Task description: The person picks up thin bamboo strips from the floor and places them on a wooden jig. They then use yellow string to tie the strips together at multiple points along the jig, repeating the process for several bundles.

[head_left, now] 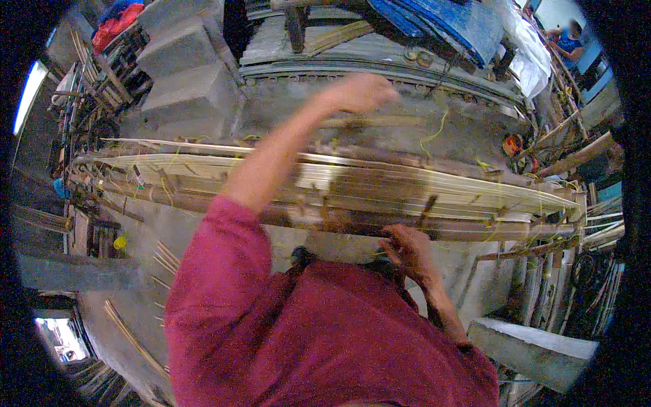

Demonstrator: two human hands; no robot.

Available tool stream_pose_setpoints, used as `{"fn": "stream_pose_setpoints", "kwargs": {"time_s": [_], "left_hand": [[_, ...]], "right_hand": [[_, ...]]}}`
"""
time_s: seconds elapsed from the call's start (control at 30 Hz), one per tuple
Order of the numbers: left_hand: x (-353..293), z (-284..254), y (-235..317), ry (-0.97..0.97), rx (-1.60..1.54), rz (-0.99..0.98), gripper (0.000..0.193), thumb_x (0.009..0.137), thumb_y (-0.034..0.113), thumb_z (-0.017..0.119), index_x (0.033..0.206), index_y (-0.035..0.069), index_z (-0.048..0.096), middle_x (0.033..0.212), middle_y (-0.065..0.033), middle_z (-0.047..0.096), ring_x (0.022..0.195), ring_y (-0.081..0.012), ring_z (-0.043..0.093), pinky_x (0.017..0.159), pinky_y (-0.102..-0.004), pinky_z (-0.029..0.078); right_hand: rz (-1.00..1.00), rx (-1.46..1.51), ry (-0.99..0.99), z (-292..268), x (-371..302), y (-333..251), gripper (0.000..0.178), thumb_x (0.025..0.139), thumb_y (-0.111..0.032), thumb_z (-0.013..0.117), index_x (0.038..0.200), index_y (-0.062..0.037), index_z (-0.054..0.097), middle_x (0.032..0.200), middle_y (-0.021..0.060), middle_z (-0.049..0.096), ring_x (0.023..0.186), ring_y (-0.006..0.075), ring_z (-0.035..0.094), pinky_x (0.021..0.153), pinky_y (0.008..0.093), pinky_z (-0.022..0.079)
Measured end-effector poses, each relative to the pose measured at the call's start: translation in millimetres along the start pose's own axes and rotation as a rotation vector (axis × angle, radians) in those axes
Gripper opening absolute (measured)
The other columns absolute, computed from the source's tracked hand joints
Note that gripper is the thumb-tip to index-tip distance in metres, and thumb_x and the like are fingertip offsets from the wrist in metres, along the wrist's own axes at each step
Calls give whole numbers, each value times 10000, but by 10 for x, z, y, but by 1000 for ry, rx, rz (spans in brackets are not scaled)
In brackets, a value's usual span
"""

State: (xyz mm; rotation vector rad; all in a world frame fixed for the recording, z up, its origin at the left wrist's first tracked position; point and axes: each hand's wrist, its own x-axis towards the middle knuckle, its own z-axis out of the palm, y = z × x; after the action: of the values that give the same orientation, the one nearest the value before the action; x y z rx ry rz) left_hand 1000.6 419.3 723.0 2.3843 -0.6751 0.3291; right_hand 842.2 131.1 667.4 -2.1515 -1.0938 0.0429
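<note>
A long, narrow bundle of pale, thin strips (380, 193), which look like split bamboo or cane, lies across in front of me on a wooden rack. Short dark upright pegs (428, 209) stand along it, and thin yellow ties (498, 197) hang about it. My left hand (363, 93) is stretched out past the far side of the bundle, raised and blurred. Its fingers look curled in; what they hold, if anything, does not show. Close to my body, my right hand (407, 247) is by the rack's near wooden beam (468, 232), fingers bent together, their contents hidden.
Concrete steps (180, 74) rise at the far left. Stacked grey sheets (319, 47) and a blue tarp (441, 27) lie at the back. A person in blue (569, 47) is at the far right. Loose strips (135, 336) lie on the floor at left; a concrete block (532, 349) stands at right.
</note>
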Motion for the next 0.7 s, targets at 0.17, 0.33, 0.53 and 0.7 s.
{"fn": "stream_pose_setpoints", "kwargs": {"time_s": [0.17,0.33,0.53,0.7], "left_hand": [[-2408,-2388,-386,700,710,-933,457,781,368,524,1036,-10,553,990,-223,571,942,-327,553,804,-381,434],[-3875,-2640,-1052,393,552,-1556,596,769,470,450,1072,-39,516,1140,-246,466,1075,-348,450,910,-412,345],[-3946,-2319,-1860,876,374,-1864,867,683,341,605,1317,-2,123,1251,-247,358,1170,-315,371,1012,-426,204],[-3968,-2681,-1549,1385,57,-1488,729,621,182,585,1219,-8,213,1142,-230,439,1099,-335,428,974,-394,264]], "right_hand": [[-48,-174,376,181,553,-354,233,712,-32,606,938,-31,549,887,118,568,865,303,519,785,385,399],[-75,-577,306,327,1064,-217,245,788,-197,562,969,-33,533,915,131,539,903,289,478,846,392,325],[14,-630,359,394,955,66,231,817,-256,521,871,-33,494,818,132,494,811,309,446,794,409,306],[-50,-702,357,457,940,50,195,830,-231,497,838,-37,492,795,136,474,810,315,437,805,413,296]]}}
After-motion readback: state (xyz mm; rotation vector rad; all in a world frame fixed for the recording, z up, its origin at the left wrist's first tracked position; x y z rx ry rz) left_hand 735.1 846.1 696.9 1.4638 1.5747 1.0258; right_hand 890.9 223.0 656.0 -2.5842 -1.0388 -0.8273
